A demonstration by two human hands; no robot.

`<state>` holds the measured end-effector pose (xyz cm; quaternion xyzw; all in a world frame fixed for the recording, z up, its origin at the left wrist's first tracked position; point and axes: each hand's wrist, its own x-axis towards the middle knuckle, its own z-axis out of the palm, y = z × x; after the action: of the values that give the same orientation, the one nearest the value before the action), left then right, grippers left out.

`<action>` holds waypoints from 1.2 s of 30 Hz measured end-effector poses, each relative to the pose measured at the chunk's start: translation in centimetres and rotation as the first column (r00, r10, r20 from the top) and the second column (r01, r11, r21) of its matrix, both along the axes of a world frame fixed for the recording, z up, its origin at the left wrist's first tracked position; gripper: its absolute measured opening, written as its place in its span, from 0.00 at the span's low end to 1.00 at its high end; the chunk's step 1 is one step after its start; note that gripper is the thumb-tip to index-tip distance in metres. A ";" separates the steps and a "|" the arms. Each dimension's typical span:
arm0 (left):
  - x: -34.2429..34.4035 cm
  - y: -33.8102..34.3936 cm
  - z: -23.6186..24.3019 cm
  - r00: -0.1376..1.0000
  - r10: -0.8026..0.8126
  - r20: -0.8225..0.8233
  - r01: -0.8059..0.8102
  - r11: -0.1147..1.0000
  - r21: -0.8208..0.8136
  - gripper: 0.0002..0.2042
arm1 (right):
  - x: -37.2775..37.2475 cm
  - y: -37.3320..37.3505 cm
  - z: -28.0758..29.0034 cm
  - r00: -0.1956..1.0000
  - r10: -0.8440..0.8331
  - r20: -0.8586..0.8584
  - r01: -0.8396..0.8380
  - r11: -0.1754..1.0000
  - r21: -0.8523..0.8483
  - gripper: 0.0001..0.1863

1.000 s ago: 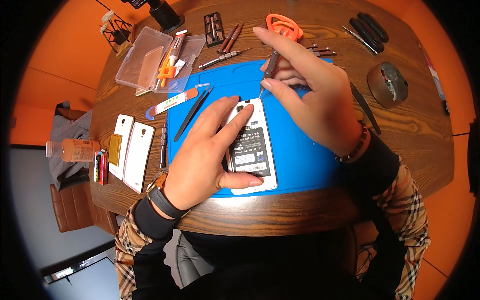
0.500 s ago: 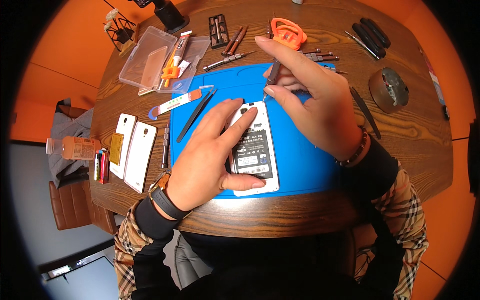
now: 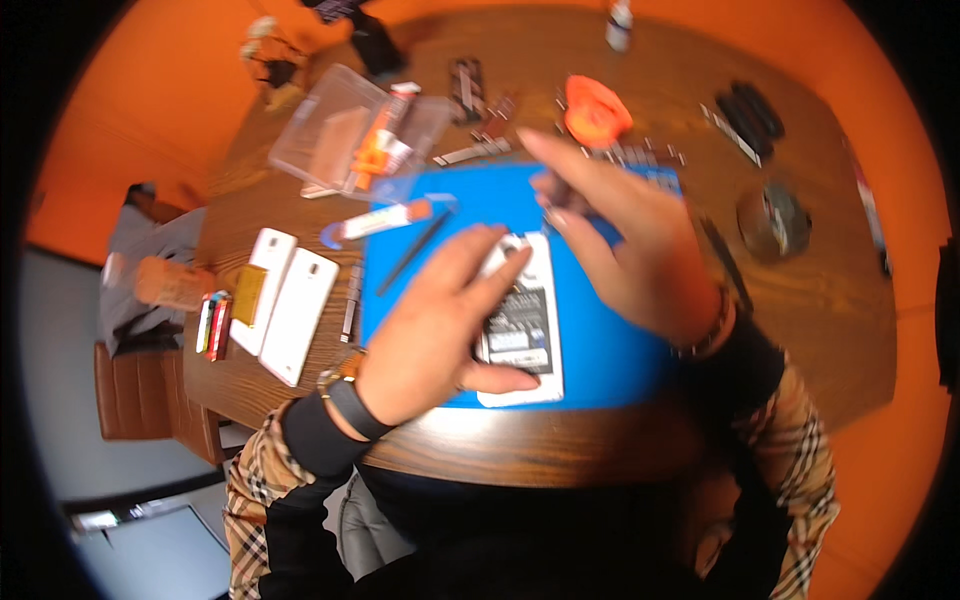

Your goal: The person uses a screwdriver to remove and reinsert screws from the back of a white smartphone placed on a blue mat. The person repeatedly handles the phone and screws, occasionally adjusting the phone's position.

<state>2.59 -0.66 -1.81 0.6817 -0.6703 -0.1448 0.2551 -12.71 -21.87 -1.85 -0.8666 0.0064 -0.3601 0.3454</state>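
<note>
On the blue mat point(image 3: 620, 360) lies a white phone point(image 3: 551, 335) with its back off, showing a dark battery point(image 3: 514, 322) and bare frame. My left hand point(image 3: 425, 340) holds it down, fingers over the upper left part and thumb across the lower part. Above the phone's top right corner, my right hand point(image 3: 635, 240) pinches a dark screwdriver point(image 3: 558, 195); motion blur hides whether the tip touches. Dark tweezers point(image 3: 412, 255) and a pry tool point(image 3: 380, 220) lie left of the phone.
Two white phones point(image 3: 295, 315) lie at left beside lighters point(image 3: 213, 325) and a bottle point(image 3: 175, 285). Behind are an open plastic box point(image 3: 310, 130), several screwdrivers point(image 3: 470, 150) and an orange suction tool point(image 3: 595, 110). A round metal container point(image 3: 770, 220) stands at right.
The whole scene sits lower and further right in the picture and is blurred, as the camera moved. Both hands keep nearly the same pose around the phone.
</note>
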 end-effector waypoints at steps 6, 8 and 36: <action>-0.1 -0.1 -0.8 0.999 -0.019 0.040 0.023 0.994 -0.104 0.55 | 0.2 0.5 1.7 0.993 0.058 -0.106 -0.062 0.998 -0.034 0.33; -0.6 -0.2 -1.1 0.998 -0.011 0.054 0.019 0.988 -0.155 0.54 | -0.2 0.3 1.8 0.991 0.060 -0.118 -0.063 0.998 -0.026 0.33; -1.2 0.6 -0.3 0.997 0.019 0.074 -0.016 0.999 -0.044 0.53 | -1.3 -0.2 1.2 0.995 0.016 -0.095 -0.026 0.994 -0.102 0.29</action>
<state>1.42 -0.06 -2.13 0.6867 -0.6764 -0.1023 0.2459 -14.02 -22.05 -0.65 -0.8992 -0.0050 -0.3152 0.3033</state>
